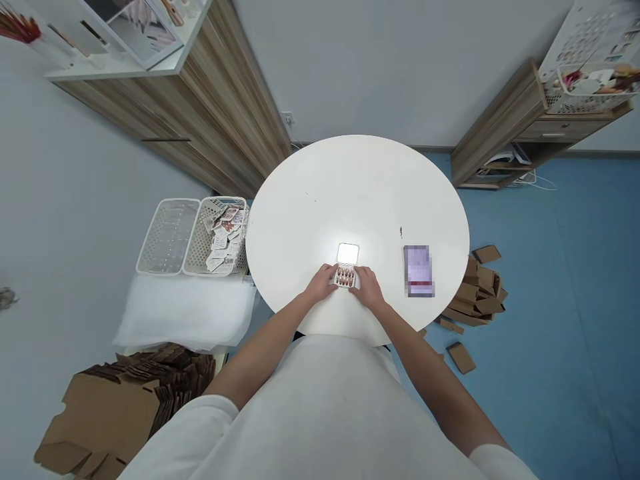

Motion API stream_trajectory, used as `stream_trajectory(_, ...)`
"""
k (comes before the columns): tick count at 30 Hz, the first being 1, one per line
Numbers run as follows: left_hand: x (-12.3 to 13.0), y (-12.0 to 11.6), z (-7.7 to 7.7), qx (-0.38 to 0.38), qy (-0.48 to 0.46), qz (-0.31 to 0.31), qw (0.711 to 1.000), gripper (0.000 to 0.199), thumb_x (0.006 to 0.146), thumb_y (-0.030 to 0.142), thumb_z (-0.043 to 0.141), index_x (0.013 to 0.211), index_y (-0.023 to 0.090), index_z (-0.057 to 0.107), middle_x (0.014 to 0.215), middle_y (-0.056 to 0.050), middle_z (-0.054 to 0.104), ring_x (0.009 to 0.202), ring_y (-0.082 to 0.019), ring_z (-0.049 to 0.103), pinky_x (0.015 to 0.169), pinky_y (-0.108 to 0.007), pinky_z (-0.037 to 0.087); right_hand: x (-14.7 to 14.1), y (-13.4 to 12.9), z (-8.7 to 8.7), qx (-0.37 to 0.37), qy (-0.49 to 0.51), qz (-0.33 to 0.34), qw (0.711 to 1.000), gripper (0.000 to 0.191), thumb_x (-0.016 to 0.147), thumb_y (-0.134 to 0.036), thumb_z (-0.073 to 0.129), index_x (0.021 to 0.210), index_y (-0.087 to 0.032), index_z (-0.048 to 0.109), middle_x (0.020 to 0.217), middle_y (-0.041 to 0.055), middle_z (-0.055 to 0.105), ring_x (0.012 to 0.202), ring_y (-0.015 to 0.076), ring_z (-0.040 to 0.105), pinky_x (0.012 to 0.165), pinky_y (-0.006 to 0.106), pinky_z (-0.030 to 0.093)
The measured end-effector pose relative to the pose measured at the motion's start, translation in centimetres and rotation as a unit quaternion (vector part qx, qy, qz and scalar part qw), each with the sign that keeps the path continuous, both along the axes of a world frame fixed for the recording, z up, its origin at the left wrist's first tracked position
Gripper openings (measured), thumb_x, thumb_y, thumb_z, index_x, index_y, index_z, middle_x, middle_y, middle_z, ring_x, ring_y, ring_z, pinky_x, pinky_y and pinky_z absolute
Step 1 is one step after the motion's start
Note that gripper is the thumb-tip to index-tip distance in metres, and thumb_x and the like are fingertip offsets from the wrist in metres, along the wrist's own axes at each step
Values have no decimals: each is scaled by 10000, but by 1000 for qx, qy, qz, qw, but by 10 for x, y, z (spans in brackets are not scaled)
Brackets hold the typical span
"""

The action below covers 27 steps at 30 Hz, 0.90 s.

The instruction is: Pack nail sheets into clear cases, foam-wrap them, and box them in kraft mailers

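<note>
A small clear case (348, 254) lies on the white oval table with its lid raised at the back. Two rows of reddish-brown, nail-shaped pieces (345, 277) fill its lower half. My left hand (321, 283) grips the case's left edge with thumb and fingers. At the right edge my right hand (367, 287) holds it in the same way. To the right of my hands lies a blurred purple rectangular item (419, 271), touched by neither hand.
White baskets (167, 237), one with printed cards (225, 240), stand left of the table (357, 180). Flattened cardboard (105, 413) is stacked at lower left. Small brown boxes (477, 293) lie on the floor at right. Wooden cabinets (220, 100) stand behind.
</note>
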State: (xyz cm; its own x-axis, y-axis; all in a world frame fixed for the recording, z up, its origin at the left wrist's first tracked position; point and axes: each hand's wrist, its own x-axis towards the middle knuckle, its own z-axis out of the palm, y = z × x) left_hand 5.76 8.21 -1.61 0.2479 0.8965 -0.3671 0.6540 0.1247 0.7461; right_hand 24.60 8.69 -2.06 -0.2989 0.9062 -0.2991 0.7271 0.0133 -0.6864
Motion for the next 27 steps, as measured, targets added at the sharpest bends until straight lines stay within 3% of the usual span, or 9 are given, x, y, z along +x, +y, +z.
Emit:
stream_trajectory(10, 2, -4, 2, 1, -7, 17, 1000, 718, 666, 127, 607, 1312, 242, 316, 1091, -68, 438, 851, -176, 505, 829, -356, 429, -1, -1, 0, -2, 9, -6, 1000, 632, 659, -226, 594, 1246, -236, 360, 1202, 73, 425, 1109, 266, 397, 911, 415, 363)
stream_trajectory(15, 5, -10, 6, -12, -35, 69, 997, 722, 660, 157, 627, 1307, 211, 311, 1107, -85, 445, 869, -170, 503, 836, -345, 420, -1, -7, 6, -31, 53, -46, 997, 688, 645, -229, 601, 1278, -233, 331, 1255, 73, 407, 1166, 267, 359, 962, 435, 328)
stream_trajectory(21, 10, -17, 2, -72, -79, 177, 979, 494, 694, 184, 589, 1172, 163, 466, 1017, -73, 512, 820, -142, 510, 784, -312, 429, 0, -16, 19, -172, 236, -159, 943, 732, 657, -284, 595, 1310, -268, 265, 1352, 74, 344, 1156, 218, 414, 858, 375, 446)
stream_trajectory(27, 14, -27, 4, -81, -116, 235, 962, 404, 685, 226, 609, 1078, 153, 550, 824, -24, 545, 678, -110, 499, 721, -287, 433, 3, -28, 32, -203, 277, -161, 925, 696, 643, -237, 585, 1287, -269, 322, 1355, 66, 353, 1176, 208, 408, 874, 375, 447)
